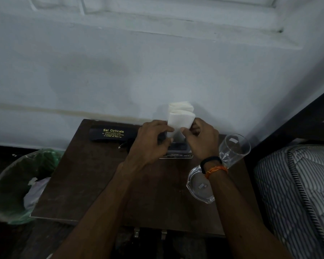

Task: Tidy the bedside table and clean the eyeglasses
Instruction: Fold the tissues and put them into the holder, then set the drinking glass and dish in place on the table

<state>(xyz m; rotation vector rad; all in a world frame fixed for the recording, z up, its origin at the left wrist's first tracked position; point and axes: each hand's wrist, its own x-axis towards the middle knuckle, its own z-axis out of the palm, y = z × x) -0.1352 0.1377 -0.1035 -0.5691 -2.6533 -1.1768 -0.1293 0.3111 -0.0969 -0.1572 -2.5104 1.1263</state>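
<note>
At the centre of the frame both hands meet over the back edge of the dark wooden bedside table [94, 184]. The left hand [150, 141] and the right hand [200, 141] each pinch a lower corner of a folded white tissue [180, 120], so each grip is clamped on it, with more white tissues [180, 107] standing just behind against the pale wall. Below the hands sits a dark holder [178, 149] on the table. To the left of the hands lies a black eyeglass case [110, 134] printed "Sai Opticals"; the eyeglasses themselves cannot be made out clearly. Right of the right wrist stand a clear drinking glass [234, 146] and a glass ashtray [198, 186]. At lower left is a bin with a green liner [13, 184]; at lower right, a striped mattress [297, 184]
</note>
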